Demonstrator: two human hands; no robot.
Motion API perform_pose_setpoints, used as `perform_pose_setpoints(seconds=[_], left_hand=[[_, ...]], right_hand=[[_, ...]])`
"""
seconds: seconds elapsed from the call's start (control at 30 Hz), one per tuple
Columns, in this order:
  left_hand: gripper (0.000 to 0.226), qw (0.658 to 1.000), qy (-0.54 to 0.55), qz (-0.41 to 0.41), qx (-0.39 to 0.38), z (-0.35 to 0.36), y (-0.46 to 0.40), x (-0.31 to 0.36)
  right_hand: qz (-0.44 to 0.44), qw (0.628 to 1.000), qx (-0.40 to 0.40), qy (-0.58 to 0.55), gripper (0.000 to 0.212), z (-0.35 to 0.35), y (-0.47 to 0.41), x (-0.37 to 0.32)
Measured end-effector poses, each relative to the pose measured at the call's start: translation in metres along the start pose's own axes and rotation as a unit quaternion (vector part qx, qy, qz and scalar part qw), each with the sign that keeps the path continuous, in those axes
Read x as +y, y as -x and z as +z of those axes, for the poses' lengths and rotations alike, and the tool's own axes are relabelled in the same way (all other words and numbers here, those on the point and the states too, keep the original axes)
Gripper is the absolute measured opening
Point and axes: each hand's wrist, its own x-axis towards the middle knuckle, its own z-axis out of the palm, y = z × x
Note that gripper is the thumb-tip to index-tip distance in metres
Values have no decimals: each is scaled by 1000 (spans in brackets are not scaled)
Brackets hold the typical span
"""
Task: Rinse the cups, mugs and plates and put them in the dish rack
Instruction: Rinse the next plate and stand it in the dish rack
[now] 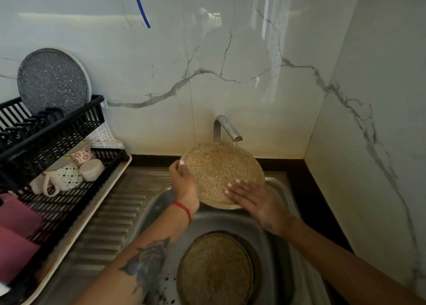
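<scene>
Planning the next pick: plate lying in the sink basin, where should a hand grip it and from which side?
Grip the rim of the speckled plate at its left edge, coming from above. It lies flat in the sink with its face up, so only the rim offers a hold. The left looks to have more room; the right edge sits closer to the basin wall.
</scene>
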Motion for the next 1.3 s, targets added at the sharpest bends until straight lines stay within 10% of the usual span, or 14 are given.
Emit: perform_pose_setpoints(seconds=[0.13,0.3,0.43,0.67,0.87,1.03,1.3], left_hand=[[36,995,91,1,39,23,46,-10],[38,994,87,-56,-27,4,26,-12],[40,996,80,-25,-8,2,27,-15],[27,997,-19,-10,-70,-8,5,-5],[36,997,64,1,42,10,29,-4],[34,994,91,-57,-11,5,38,-16],[43,998,54,-36,-10,1,28,-30]], right_hand=[[88,989,3,-122,54,17,-40,-33],[-16,994,-66,-81,52,18,-6,6],[145,973,-175,-51,74,31,-8,5],[-13,989,-119,-85,54,27,-14,-15],[90,987,-69,-114,65,13,-28,-9],[-14,988,-96,-116,59,18,-22,-16],[70,986,-131,-80,67,33,-15,-22]])
